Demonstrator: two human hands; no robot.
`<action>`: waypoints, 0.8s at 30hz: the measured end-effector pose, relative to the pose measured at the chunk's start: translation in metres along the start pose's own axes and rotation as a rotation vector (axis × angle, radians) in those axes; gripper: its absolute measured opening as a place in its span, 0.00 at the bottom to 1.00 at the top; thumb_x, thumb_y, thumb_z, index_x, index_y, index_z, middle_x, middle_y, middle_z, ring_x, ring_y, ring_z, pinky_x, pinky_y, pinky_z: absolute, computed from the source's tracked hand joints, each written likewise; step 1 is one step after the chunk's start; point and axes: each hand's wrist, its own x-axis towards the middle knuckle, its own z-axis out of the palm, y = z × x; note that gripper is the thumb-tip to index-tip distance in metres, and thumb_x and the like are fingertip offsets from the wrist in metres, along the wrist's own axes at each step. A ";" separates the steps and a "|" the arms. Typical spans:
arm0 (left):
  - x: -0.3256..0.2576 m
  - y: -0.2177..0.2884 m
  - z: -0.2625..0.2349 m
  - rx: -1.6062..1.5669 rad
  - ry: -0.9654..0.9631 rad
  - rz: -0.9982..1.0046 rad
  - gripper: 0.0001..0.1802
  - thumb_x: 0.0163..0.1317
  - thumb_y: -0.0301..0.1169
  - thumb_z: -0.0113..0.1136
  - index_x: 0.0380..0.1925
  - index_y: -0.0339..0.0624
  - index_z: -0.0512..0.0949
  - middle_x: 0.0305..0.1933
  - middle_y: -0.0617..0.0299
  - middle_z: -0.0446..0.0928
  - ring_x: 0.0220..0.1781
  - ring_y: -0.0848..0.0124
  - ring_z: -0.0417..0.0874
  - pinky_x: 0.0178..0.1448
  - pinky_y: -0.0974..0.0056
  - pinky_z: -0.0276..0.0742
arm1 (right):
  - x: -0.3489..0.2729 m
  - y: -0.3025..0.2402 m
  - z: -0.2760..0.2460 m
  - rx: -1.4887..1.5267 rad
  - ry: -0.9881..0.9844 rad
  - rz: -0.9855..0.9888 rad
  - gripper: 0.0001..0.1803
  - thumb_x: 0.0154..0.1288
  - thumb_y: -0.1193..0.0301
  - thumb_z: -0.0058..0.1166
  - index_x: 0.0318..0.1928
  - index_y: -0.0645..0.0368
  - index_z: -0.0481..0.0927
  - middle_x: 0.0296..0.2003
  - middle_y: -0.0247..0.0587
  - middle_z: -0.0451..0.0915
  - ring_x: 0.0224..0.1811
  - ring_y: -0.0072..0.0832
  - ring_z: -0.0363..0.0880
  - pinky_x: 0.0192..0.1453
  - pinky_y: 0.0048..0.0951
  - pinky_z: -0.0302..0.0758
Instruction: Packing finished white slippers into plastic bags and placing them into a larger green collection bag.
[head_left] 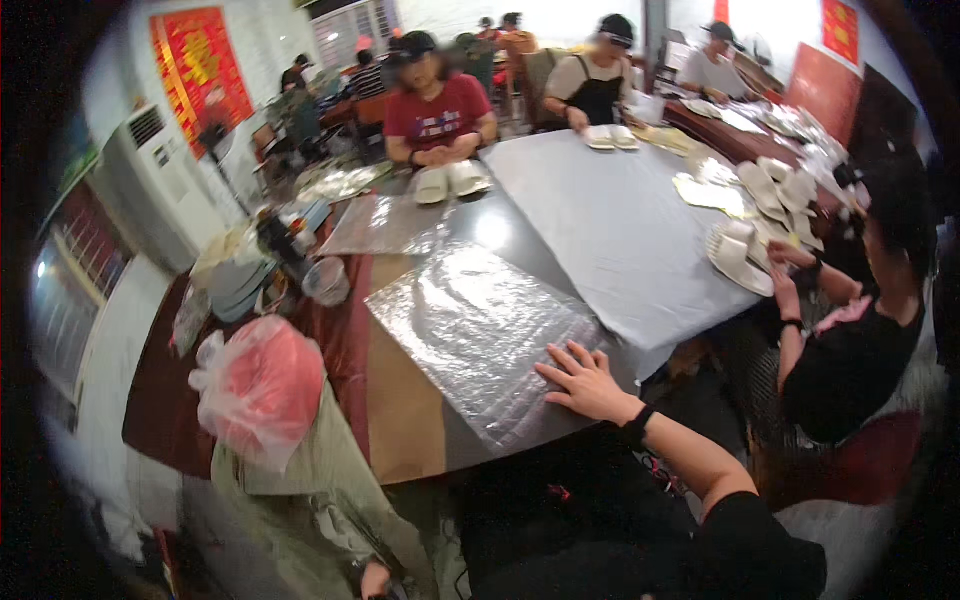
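Observation:
My right hand (590,385) lies flat with spread fingers on the near right edge of a clear plastic sheet (460,320), which is wrinkled and shiny. The sheet rests on the grey table (480,215). Low in the picture, a small part of what looks like my left hand (375,580) shows beside an olive-green cloth (300,490); its fingers are hidden. A tied translucent bag with something pink inside (265,390) sits on top of that cloth, left of the sheet.
Another clear sheet (390,225) lies farther back, by a clear plastic cup (326,282). Cream slippers (450,182) stand before a person in red. More slippers (740,255) are piled at the right, near a person in black. A pale grey sheet (610,230) covers the table's right part.

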 end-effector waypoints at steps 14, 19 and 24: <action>0.242 0.349 -0.171 -0.370 0.195 0.388 0.25 0.64 0.17 0.56 0.63 0.38 0.76 0.72 0.44 0.71 0.74 0.46 0.71 0.75 0.47 0.69 | 0.006 0.000 0.019 0.637 0.595 0.089 0.26 0.71 0.67 0.61 0.66 0.61 0.75 0.66 0.49 0.74 0.66 0.48 0.70 0.70 0.45 0.71; 0.292 0.452 -0.149 -0.307 0.092 0.667 0.26 0.65 0.24 0.64 0.65 0.42 0.76 0.76 0.45 0.66 0.79 0.40 0.61 0.80 0.38 0.55 | 0.006 0.003 0.029 0.701 0.619 0.075 0.20 0.70 0.70 0.61 0.60 0.63 0.80 0.60 0.50 0.78 0.61 0.48 0.75 0.67 0.44 0.74; 0.315 0.477 -0.108 -0.168 0.048 0.681 0.27 0.67 0.33 0.64 0.66 0.43 0.76 0.76 0.44 0.67 0.80 0.40 0.60 0.82 0.34 0.48 | 0.003 0.003 0.027 0.732 0.618 0.083 0.16 0.69 0.75 0.58 0.56 0.64 0.82 0.57 0.47 0.80 0.59 0.46 0.77 0.65 0.42 0.75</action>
